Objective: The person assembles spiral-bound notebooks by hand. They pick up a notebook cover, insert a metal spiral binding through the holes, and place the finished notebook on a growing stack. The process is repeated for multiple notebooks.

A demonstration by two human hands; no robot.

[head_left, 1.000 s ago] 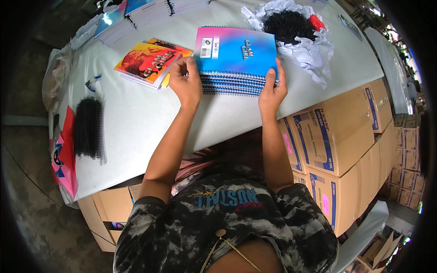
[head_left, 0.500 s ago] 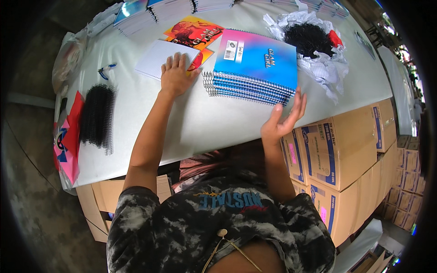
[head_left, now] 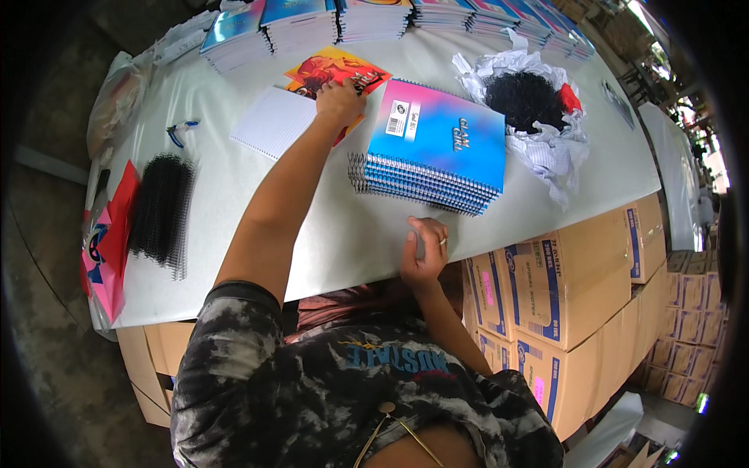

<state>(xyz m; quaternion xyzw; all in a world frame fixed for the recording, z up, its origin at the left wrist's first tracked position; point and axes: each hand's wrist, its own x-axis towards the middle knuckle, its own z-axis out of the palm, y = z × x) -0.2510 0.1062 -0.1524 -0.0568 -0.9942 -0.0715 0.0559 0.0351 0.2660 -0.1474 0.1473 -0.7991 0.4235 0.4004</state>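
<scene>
My left hand (head_left: 341, 103) is on the red and orange printed notebook covers (head_left: 331, 65), its fingers bent and closed at the sheets' near part. Partly under that wrist lies a block of white ruled pages (head_left: 269, 121) with punched holes along its near edge. Right of it stands a stack of spiral-bound notebooks (head_left: 441, 125) with blue and pink covers, their wire coils facing me. Near the table's front edge hovers my right hand (head_left: 425, 249), a ring on one finger. It holds nothing; its fingers are loosely curled and apart from the thumb.
A bundle of black spiral coils (head_left: 162, 207) and blue-handled pliers (head_left: 179, 132) lie at left. Black tangled coils (head_left: 524, 101) sit in crumpled paper at right. Notebook stacks (head_left: 300, 27) line the far edge. Cardboard cartons (head_left: 581, 281) stand right of me.
My left hand has moved from the ruled pages forward and right onto the printed covers, its fingers bending. My right hand has drawn back and left from the notebook stack. The view has shifted slightly.
</scene>
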